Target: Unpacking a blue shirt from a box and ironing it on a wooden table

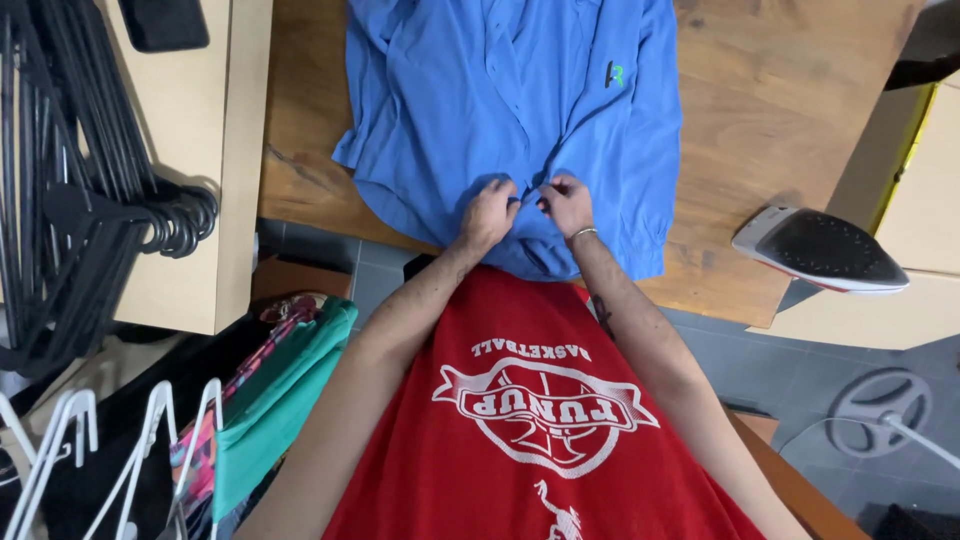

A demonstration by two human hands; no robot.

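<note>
A blue button-up shirt (520,110) lies spread on a wooden table (780,120), its hem hanging over the near edge. My left hand (487,213) and my right hand (567,205) are side by side at the shirt's front opening near the hem. Both pinch the blue fabric, fingers closed on the placket edges. A thin bracelet sits on my right wrist. My red printed top fills the lower middle of the view.
A clothes iron (822,250) rests on its side at the table's right edge. Black hangers (90,190) are stacked on a pale surface at left. White hangers (60,440) and folded teal and patterned clothes (270,400) lie lower left. A fan base (885,400) stands on the tiled floor.
</note>
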